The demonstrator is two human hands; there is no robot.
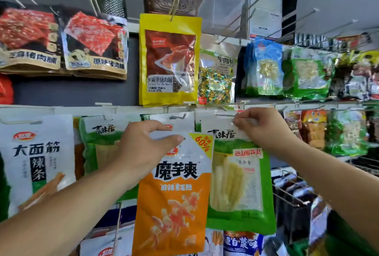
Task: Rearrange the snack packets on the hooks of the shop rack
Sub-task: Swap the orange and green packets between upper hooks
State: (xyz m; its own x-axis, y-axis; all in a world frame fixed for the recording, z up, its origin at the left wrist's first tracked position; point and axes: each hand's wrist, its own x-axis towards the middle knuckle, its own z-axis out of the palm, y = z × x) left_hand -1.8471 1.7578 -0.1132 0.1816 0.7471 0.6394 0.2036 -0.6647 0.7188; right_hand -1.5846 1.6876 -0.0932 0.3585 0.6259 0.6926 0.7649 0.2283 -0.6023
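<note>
The left hand (141, 149) pinched the top of the orange packet (174, 194), which hung straight down below it, off any hook. The right hand (264, 130) pinched the top of the green packet (240, 184) beside the hook (224, 115) (maybe already on it; hard to see). That hook lay up and right of the orange packet.
</note>
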